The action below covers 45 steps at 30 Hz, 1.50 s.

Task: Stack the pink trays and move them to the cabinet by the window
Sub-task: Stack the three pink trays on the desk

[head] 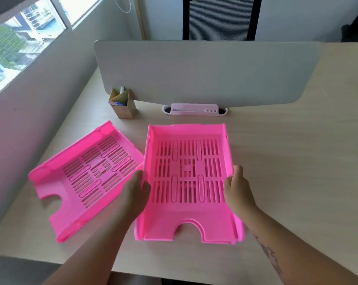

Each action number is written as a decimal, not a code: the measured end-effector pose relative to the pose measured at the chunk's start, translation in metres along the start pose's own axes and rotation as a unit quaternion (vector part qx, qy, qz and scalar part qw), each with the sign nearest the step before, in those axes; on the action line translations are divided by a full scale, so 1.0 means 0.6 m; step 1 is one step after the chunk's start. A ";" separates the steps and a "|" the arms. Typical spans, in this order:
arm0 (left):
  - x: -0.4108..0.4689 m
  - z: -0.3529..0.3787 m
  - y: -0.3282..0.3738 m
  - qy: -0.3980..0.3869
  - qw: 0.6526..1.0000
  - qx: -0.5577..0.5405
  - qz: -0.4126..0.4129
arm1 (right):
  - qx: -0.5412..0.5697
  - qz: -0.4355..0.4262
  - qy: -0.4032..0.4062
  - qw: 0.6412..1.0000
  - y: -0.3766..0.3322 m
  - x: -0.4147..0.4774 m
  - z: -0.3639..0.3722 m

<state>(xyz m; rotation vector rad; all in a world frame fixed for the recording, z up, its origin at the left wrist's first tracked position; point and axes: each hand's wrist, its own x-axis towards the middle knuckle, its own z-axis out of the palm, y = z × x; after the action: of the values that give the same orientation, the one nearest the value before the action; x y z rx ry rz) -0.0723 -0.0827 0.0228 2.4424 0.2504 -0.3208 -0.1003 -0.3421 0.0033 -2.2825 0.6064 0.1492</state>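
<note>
Two pink slotted trays lie on the pale wooden desk. The middle pink tray (187, 221) faces me squarely with its cut-out notch at the near edge. My left hand (137, 189) grips its left wall and my right hand (236, 185) grips its right wall. A second layer of pink shows along its near and right edges, so it may rest on another tray. The left pink tray (71, 194) sits turned at an angle beside it, untouched, its far corner close to the held tray's left wall.
A grey divider panel (204, 73) stands across the desk behind the trays, with a white cable port (194, 110) at its foot. A cardboard pen holder (123, 104) stands at the back left. The wall and a window (19, 42) are on the left. A dark chair (221, 17) is beyond the divider.
</note>
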 end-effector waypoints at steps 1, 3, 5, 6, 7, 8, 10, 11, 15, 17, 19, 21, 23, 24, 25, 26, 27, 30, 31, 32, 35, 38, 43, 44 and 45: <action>0.001 0.002 -0.003 0.006 1.000 -0.009 -0.012 | -0.003 0.002 0.004 1.000 0.000 -0.003 0.005; 0.007 0.007 -0.011 0.002 0.999 -0.028 -0.037 | -0.004 0.004 0.006 1.000 0.001 -0.007 0.012; 0.011 0.013 -0.018 -0.024 0.997 -0.048 -0.057 | 0.002 0.010 0.001 1.000 0.006 -0.008 0.014; 0.012 0.014 -0.018 -0.034 0.996 -0.060 -0.063 | 0.004 0.015 -0.002 1.000 0.007 -0.006 0.013; 0.015 0.016 -0.018 -0.037 0.995 -0.071 -0.062 | 0.004 0.019 -0.004 1.000 0.007 -0.004 0.011; 0.019 0.019 -0.016 -0.038 0.994 -0.080 -0.058 | 0.002 0.024 -0.005 1.000 0.008 -0.001 0.008; 0.028 0.024 -0.009 -0.046 0.993 -0.097 -0.052 | -0.004 0.027 -0.001 1.000 0.009 0.006 0.002; 0.031 0.026 -0.004 -0.050 0.992 -0.106 -0.050 | -0.007 0.028 0.001 1.000 0.009 0.009 0.000; 0.038 0.034 0.003 -0.058 0.988 -0.133 -0.050 | -0.005 0.035 0.002 0.999 0.020 0.020 -0.004; 0.039 0.028 0.003 -0.062 0.988 -0.131 -0.044 | 0.000 0.046 0.001 0.999 0.022 0.022 -0.004; 0.040 0.014 0.001 -0.058 0.992 -0.110 -0.022 | -0.001 0.033 0.014 0.999 0.009 0.020 -0.009; 0.043 -0.004 -0.004 -0.037 0.995 -0.091 0.005 | -0.041 -0.014 0.055 0.998 -0.016 0.024 -0.013; 0.046 -0.030 -0.010 0.000 0.996 -0.087 0.011 | -0.079 -0.088 0.079 0.990 -0.056 0.028 -0.008; 0.049 -0.045 -0.016 0.022 0.996 -0.081 0.007 | -0.086 -0.124 0.077 0.986 -0.082 0.026 -0.002; 0.052 -0.061 -0.027 0.041 0.997 -0.072 0.002 | -0.086 -0.155 0.070 0.982 -0.106 0.024 0.009; 0.056 -0.078 -0.040 0.057 0.997 -0.059 -0.002 | -0.086 -0.182 0.060 0.978 -0.130 0.020 0.026; 0.061 -0.096 -0.058 0.073 0.996 -0.045 -0.002 | -0.084 -0.203 0.052 0.974 -0.155 0.012 0.045; 0.080 -0.157 -0.121 0.096 0.995 0.002 -0.005 | -0.067 -0.256 0.034 0.964 -0.224 -0.031 0.114; 0.091 -0.179 -0.145 0.098 0.995 0.019 -0.004 | -0.059 -0.273 0.027 0.960 -0.246 -0.048 0.139; 0.102 -0.200 -0.169 0.105 0.994 0.040 0.000 | -0.050 -0.286 0.016 0.957 -0.266 -0.065 0.166; 0.143 -0.257 -0.241 0.129 0.987 0.091 -0.006 | 0.001 -0.270 -0.015 0.963 -0.309 -0.110 0.251; 0.179 -0.301 -0.305 0.126 0.983 0.131 -0.026 | 0.107 -0.114 -0.036 0.987 -0.332 -0.149 0.327; 0.227 -0.338 -0.386 0.077 0.983 0.168 -0.012 | 0.121 0.073 -0.015 0.990 -0.335 -0.171 0.406; 0.236 -0.340 -0.394 0.068 0.983 0.169 -0.011 | 0.122 0.099 -0.011 0.987 -0.335 -0.169 0.415; 0.244 -0.340 -0.401 0.061 0.984 0.169 -0.011 | 0.125 0.123 -0.005 0.984 -0.336 -0.165 0.423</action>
<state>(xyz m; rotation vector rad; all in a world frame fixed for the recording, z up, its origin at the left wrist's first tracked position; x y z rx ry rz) 0.0388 0.2457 -0.0065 2.8012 0.2961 -0.2392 -0.0741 -0.0050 -0.0178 -1.9600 0.8522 0.1936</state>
